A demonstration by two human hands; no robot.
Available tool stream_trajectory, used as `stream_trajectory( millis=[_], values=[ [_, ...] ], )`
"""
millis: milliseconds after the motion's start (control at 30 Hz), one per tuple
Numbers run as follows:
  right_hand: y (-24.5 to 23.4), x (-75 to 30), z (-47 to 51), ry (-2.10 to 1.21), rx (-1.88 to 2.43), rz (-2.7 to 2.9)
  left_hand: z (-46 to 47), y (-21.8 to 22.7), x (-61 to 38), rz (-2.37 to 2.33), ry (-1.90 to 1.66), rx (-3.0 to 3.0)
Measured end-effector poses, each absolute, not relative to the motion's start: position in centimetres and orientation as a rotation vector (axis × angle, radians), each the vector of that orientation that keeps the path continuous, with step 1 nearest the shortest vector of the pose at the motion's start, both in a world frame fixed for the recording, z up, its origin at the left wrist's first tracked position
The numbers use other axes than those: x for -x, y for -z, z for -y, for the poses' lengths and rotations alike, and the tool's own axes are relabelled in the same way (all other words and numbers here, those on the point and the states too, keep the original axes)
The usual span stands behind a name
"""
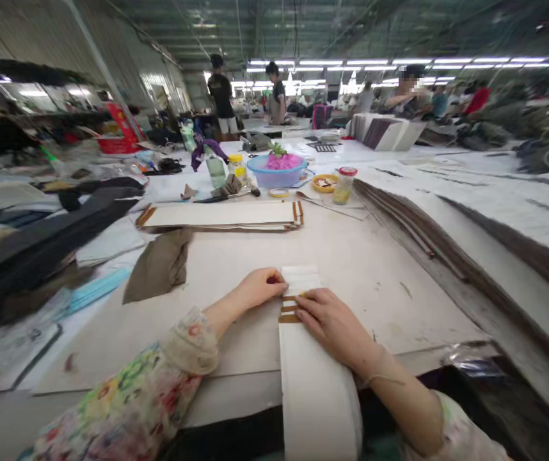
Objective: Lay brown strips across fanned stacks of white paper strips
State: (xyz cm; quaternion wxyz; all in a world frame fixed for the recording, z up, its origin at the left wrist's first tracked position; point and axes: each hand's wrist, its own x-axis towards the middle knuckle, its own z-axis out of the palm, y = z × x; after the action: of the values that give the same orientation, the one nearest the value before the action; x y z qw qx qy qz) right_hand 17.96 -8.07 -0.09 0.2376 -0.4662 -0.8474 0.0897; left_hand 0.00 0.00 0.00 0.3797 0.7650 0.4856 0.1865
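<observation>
A long white strip (317, 390) runs from the table's front edge up between my hands, with several brown bands (288, 314) across it near its far end. My left hand (262, 285) pinches the strip's left edge, thumb and forefinger together just above the bands. Over the strip's right side lies my right hand (329, 323), its fingers bent and pressing on the bands. Beyond them a stack of white strips (217, 214) with brown ends lies crosswise. A crumpled brown cloth (159, 266) rests to the left of my hands.
At the back stand a blue basin (277, 174) with pink stuff in it, a red-lidded jar (344, 186) and a yellow dish (325, 184). Long brown-edged layers (399, 221) lie along the right. Dark fabric (63, 221) and a blue mask (96, 291) are at left. Several people work farther back.
</observation>
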Motion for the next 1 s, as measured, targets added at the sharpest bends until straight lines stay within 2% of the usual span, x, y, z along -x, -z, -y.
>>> stream_trajectory(
  millis=[233, 633, 1000],
  values=[
    [-0.4, -17.9, 8.9, -0.206, 1.317, 2.326, 0.0, -1.4, -1.0, -1.181, -0.476, -2.001],
    [-0.2, -17.8, 8.9, -0.178, 1.296, 2.312, -2.1, -2.4, -5.4, -0.849, -0.134, -2.052],
    [-0.3, -17.7, 9.3, -0.097, 1.452, 2.260, -1.6, -2.0, -6.0, -0.967, -0.140, -2.393]
  ],
)
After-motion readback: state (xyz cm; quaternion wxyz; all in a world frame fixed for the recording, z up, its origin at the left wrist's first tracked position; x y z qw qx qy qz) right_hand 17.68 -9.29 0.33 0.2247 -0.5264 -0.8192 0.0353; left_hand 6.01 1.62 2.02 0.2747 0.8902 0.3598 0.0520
